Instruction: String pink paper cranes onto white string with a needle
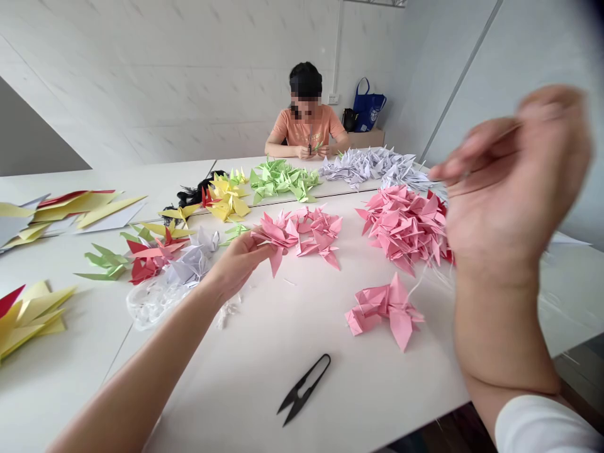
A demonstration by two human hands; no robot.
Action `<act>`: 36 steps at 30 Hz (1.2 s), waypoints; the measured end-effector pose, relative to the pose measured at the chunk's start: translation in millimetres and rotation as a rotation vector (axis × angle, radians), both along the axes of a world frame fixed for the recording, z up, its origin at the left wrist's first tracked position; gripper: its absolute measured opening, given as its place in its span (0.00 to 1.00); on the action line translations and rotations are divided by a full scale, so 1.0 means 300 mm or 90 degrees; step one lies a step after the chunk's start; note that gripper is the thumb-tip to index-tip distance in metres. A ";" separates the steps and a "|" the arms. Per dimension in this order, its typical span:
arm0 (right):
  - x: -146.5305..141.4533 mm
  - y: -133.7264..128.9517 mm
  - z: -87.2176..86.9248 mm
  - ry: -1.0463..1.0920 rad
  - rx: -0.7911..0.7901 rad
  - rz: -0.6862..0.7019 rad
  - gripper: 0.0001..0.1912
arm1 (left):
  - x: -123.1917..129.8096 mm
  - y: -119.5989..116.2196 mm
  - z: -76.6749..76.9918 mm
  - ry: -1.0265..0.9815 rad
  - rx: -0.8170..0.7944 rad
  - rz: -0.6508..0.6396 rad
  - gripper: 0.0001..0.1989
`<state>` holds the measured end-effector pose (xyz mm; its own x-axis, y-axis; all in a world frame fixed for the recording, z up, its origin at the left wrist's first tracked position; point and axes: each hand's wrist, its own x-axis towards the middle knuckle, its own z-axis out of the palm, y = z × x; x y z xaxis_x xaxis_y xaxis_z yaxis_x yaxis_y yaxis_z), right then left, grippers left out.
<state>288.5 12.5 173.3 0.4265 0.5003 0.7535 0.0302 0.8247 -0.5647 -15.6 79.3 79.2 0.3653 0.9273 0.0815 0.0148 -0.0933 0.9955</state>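
Black thread snips [301,403] lay nearest me on the white table [226,384], blades angled toward my near left. Beyond them, to the right, sat a loose pink paper cluster [389,308] with a pale thread [418,283] rising from it; I could not follow where that ended. My right hand [512,182] was raised above the table's right side, fingers bent inward, too blurred for me to make out whether they pinched anything. My left hand [241,257] reached across the middle, thumb and fingers pinched on a pink folded piece [276,236] at its left edge, close against more pink folds [323,229]; whether these were joined was lost in the overlap. I judged the piece very light and dry, with little slip: stiff along its creases, but easily crushed at the thin points, so best taken gently by a thick folded edge. My fingertips covered the exact grip. Farther off, a pink heap [401,223] ran partly behind my right hand, then came yellow folds [229,201], green folds [283,179] and a pale lavender heap [368,165]. Across the table, a person in an orange shirt [304,129] held something too small to make out.
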 end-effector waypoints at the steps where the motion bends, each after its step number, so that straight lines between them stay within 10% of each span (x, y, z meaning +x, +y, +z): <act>1: -0.041 -0.004 -0.010 -0.056 0.015 0.043 0.05 | 0.002 -0.007 0.007 -0.020 -0.024 -0.016 0.10; 5: -0.130 -0.031 -0.057 -0.389 -0.101 0.203 0.06 | 0.010 -0.043 0.038 -0.072 -0.029 -0.093 0.09; 11: -0.156 -0.041 -0.077 -0.750 -0.198 0.174 0.05 | 0.027 -0.130 0.094 0.058 0.268 -0.031 0.25; 18: -0.161 -0.028 -0.078 -0.732 -0.237 0.159 0.04 | 0.031 -0.196 0.132 0.252 0.528 0.044 0.33; 23: -0.195 -0.028 -0.097 -0.671 -0.236 0.202 0.17 | 0.043 -0.203 0.136 0.269 0.515 0.047 0.31; 27: -0.202 -0.018 -0.109 -0.624 -0.184 0.145 0.04 | 0.044 -0.205 0.136 0.297 0.522 0.017 0.31; 36: -0.115 0.050 -0.110 -0.551 -0.284 0.038 0.08 | 0.024 -0.185 0.152 0.254 0.454 0.109 0.27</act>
